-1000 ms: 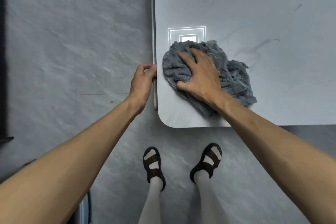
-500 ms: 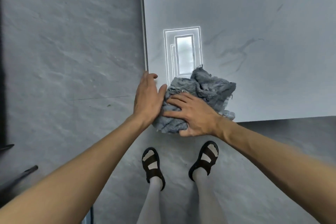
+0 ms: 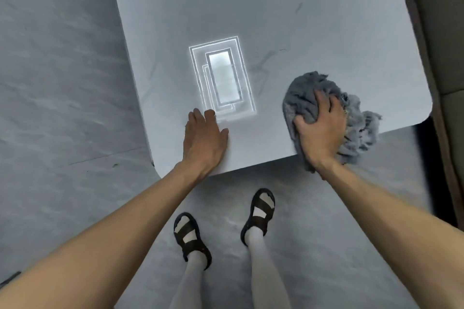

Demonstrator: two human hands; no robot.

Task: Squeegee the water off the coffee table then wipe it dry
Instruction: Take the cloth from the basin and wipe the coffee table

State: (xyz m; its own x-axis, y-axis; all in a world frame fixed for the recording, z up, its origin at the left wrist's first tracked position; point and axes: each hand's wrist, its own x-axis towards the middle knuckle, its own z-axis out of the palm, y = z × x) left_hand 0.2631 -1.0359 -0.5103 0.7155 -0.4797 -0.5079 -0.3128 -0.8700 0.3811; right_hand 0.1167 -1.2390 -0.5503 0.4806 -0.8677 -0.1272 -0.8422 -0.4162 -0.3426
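The pale grey coffee table [image 3: 251, 7] fills the upper middle of the head view, its glossy top mirroring a bright ceiling light. A crumpled grey towel [image 3: 303, 98] lies at the table's near right edge and hangs partly over it. My right hand [image 3: 320, 128] grips the towel, fingers curled into the cloth. My left hand [image 3: 204, 137] rests flat on the tabletop near the front left corner, fingers straight and holding nothing. No squeegee is in view.
Grey marble-look floor [image 3: 62, 83] surrounds the table on the left and in front. My feet in dark sandals [image 3: 258, 216] stand just before the front edge. A dark sofa or rug edge [image 3: 442, 57] runs along the right side.
My right hand has dragged the towel along the front edge from the left corner to the right. My left hand has left the towel and now lies flat on the tabletop.
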